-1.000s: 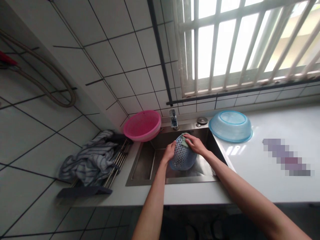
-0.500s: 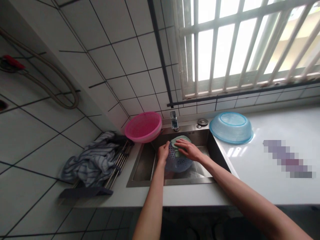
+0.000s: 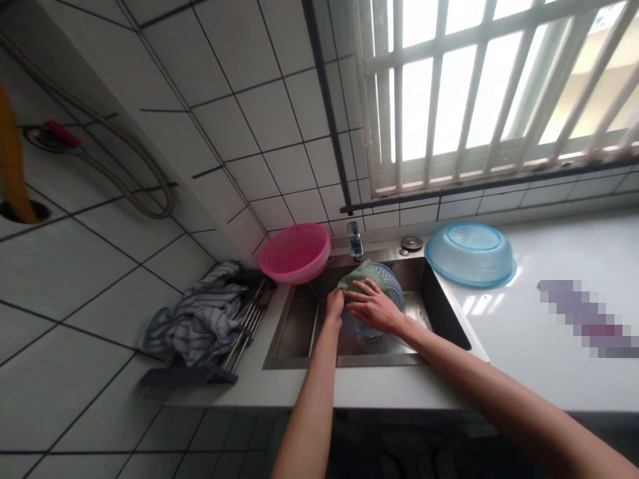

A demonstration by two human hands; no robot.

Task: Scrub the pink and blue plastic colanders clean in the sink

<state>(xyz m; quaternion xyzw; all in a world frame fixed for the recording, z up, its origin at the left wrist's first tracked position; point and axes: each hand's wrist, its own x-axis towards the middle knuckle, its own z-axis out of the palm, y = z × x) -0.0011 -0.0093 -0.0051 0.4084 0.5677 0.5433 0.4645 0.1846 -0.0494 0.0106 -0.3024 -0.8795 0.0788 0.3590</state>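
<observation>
A light blue-grey plastic colander [image 3: 397, 286] with a pattern of holes is tilted over the sink [image 3: 379, 361]. At its left edge my left hand [image 3: 335, 309] is closed, gripping the rim. A green cloth [image 3: 362, 271] lies across the colander's upper left side, its left end close to my left fingers. My right hand [image 3: 377, 309] rests on the cloth and colander with its fingers spread, not curled around anything. The palm and my right forearm cover part of the colander.
Behind the sink stands a faucet [image 3: 355, 239], with a pink basket [image 3: 295, 253] to its left. A drain stopper [image 3: 412, 243] and an upturned blue basin [image 3: 470, 254] are on the right. Striped fabric [image 3: 200, 313] lies on a rack [image 3: 244, 329] at left.
The colander has turned and tilted in my left hand, showing its rim at the right. The cloth has shifted toward the left edge, and my right hand has slid lower across it.
</observation>
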